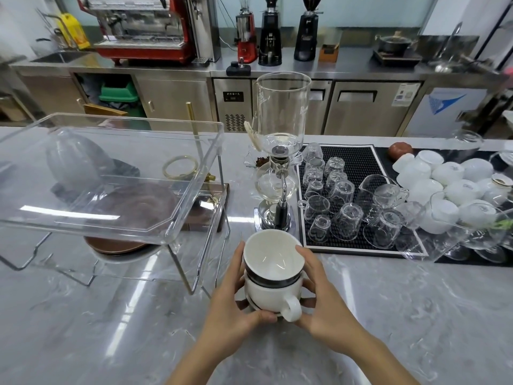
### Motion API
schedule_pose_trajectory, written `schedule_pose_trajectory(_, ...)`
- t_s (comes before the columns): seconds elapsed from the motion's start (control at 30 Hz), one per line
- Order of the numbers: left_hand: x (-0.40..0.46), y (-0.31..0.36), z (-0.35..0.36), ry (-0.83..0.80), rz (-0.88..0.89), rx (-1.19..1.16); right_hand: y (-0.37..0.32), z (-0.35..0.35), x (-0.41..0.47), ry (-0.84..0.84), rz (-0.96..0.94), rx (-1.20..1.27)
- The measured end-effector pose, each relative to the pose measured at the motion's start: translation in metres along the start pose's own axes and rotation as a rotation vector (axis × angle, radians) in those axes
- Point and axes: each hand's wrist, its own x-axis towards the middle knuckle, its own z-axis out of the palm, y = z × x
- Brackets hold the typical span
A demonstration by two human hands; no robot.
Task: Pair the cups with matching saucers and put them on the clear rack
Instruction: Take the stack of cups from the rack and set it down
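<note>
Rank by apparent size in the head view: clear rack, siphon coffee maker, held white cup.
1. clear rack
2. siphon coffee maker
3. white cup, smallest, though nearness to the camera enlarges it

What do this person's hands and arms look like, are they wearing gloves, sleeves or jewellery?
No gloves: the left hand and right hand are both bare. The forearms are bare too, with no sleeve reaching into view. No rings, watch or bracelet show on the fingers or wrists. The nails that show look short and unpainted.
</note>
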Motion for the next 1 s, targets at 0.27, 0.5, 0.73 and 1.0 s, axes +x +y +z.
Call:
schedule_pose_trajectory(0.27, -0.006, -0.001, 0.002, -0.031, -0.002, -0.047, 0.007, 0.001, -0.005, -0.010, 0.013, -0.047)
schedule_pose_trajectory(0.5, -0.011, -0.006, 0.001, -0.003, 0.018, -0.029, 0.011, 0.003, -0.011, -0.001, -0.002, -0.092)
schedule_pose_trajectory(0.73, -0.011, -0.006, 0.001, -0.024, 0.031, -0.010, 0.001, 0.001, -0.015, -0.012, -0.065, -0.185)
schedule_pose_trajectory(1.0, -0.010, 0.001, -0.002, -0.029, 0.052, -0.001, -0.004, -0.004, -0.017, 0.025, -0.106, -0.176)
